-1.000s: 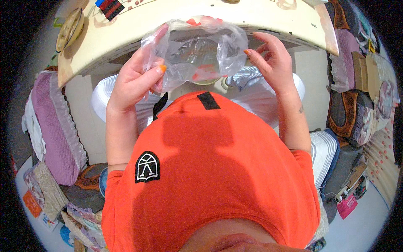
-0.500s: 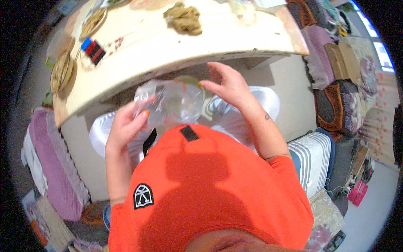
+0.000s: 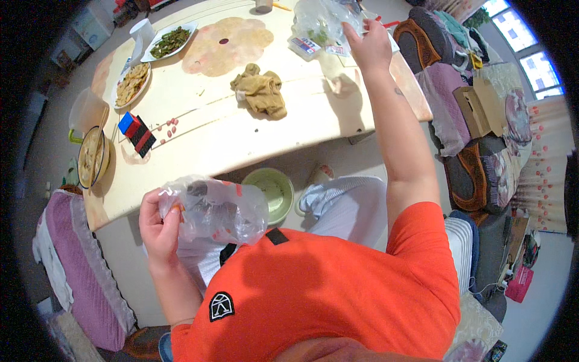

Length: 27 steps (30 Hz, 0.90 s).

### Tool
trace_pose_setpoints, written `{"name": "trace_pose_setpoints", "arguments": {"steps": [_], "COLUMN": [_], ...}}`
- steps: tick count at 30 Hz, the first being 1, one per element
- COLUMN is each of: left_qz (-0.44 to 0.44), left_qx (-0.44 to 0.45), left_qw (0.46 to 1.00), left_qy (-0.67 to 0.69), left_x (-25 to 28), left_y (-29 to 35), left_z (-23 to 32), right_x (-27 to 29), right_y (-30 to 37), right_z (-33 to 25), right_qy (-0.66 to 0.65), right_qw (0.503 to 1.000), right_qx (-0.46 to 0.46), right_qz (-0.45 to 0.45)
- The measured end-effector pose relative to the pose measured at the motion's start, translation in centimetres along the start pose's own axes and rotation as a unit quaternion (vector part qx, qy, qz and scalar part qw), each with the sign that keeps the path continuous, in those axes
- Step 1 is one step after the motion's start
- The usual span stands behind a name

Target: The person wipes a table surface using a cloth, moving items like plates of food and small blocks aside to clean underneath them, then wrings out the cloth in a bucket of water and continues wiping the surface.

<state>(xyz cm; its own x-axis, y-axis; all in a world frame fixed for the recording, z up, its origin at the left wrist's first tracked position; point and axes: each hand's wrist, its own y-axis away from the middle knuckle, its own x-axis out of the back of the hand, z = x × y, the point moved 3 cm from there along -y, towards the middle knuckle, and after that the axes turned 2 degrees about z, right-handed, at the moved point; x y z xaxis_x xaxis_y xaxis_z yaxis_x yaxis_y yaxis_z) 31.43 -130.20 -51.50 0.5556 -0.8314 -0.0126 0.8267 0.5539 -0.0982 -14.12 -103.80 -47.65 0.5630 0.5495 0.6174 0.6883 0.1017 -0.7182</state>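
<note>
My left hand (image 3: 160,226), low at the left before the table's front edge, is closed on a clear plastic bag (image 3: 220,208) with red print. The bag hangs open over my lap, and I cannot make out anything inside. Stretched over the far right of the table, my right hand (image 3: 371,48) has its thumb and forefinger apart with nothing seen between them. Just left of its thumb lies a clear plastic bag (image 3: 319,27) with something green in it. Small labelled plastic packs (image 3: 304,47) rest beside that bag.
A crumpled brown cloth (image 3: 262,90) lies mid-table (image 3: 205,139). Along the left stand a plate of greens (image 3: 170,42), a plate of pale slices (image 3: 132,84), a pot (image 3: 93,157) and a red-black-blue box (image 3: 137,133). A green basin (image 3: 271,193) sits below the table edge.
My right hand has moved from beside the bag out to the far right of the table. My left hand has shifted down and left with the bag. More of the table shows.
</note>
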Motion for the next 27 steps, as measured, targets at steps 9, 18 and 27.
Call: {"name": "trace_pose_setpoints", "arguments": {"steps": [9,18,27], "left_qz": [0.044,0.094,-0.036], "left_qx": [-0.106,0.053,0.086], "left_qw": [0.993,0.992,0.977], "left_qy": [-0.017,0.059,0.19], "left_x": [-0.2,1.0,0.2], "left_y": [-7.7,-9.0,-10.7], "left_z": [1.5,4.0,6.5], "right_x": [-12.0,3.3,10.6], "right_y": [-13.5,-19.2,-17.0], "right_z": [10.0,-11.8,-18.6], "right_qy": [-0.315,-0.529,-0.619], "right_qw": [0.917,0.841,0.783], "right_qx": [-0.165,-0.047,-0.032], "right_qz": [-0.181,-0.103,-0.052]}}
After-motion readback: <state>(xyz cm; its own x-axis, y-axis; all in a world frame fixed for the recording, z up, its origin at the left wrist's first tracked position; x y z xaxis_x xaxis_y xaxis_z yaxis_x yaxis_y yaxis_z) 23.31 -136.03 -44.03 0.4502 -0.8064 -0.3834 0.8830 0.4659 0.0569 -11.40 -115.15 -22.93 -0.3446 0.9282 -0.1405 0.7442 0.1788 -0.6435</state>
